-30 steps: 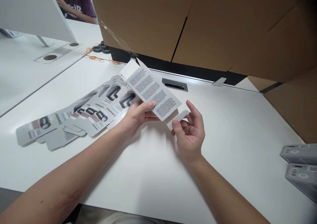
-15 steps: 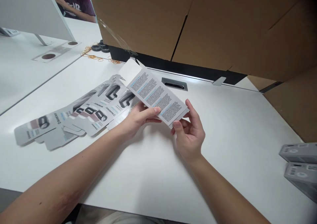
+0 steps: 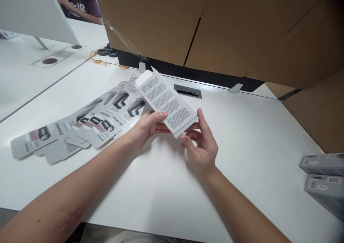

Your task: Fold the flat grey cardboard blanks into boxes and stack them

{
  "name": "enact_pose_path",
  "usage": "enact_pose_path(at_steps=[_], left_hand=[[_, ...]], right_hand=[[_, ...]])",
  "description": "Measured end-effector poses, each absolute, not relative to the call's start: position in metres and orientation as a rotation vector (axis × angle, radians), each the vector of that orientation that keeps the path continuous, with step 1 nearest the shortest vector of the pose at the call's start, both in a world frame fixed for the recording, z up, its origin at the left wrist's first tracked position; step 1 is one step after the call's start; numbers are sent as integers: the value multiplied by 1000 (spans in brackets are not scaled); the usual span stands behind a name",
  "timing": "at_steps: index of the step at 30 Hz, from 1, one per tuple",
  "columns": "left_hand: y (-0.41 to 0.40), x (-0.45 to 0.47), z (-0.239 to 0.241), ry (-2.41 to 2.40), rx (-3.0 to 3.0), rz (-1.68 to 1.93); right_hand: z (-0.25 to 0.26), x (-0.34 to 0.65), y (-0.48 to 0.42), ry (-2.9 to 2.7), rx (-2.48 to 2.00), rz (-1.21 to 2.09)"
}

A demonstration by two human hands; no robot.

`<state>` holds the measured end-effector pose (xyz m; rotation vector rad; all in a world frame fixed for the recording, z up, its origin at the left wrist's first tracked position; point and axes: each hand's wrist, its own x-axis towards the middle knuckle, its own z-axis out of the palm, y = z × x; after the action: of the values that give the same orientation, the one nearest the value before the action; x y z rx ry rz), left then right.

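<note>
A small grey product carton with printed text on its top face is held tilted above the white table. My left hand grips its near long side, thumb on the printed face. My right hand is closed on the carton's near end, fingers curled under it and thumb against the end. The far end flap stands open. To the left, several flat unfolded cartons lie fanned on the table.
Large brown cardboard boxes stand along the table's back. A cable slot sits in the table. Two assembled grey cartons lie at the right edge. Rubber bands, black rings and another person are at the far left.
The loose flap at the carton's near end has been folded in under my right hand. The carton has shifted slightly left and toward me.
</note>
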<state>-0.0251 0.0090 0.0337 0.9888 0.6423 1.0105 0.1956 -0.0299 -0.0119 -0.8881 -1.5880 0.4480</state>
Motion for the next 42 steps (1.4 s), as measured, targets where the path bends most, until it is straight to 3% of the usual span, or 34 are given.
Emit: enact_pose_path(at_steps=[30, 36, 42], left_hand=[[14, -32, 26, 675, 1071, 885], [17, -32, 26, 746, 1080, 1051], [16, -39, 29, 810, 1492, 995]], right_hand=[[-4, 193, -33, -1351, -923, 558], [-4, 201, -27, -1428, -978, 525], [2, 214, -20, -1402, -1058, 610]])
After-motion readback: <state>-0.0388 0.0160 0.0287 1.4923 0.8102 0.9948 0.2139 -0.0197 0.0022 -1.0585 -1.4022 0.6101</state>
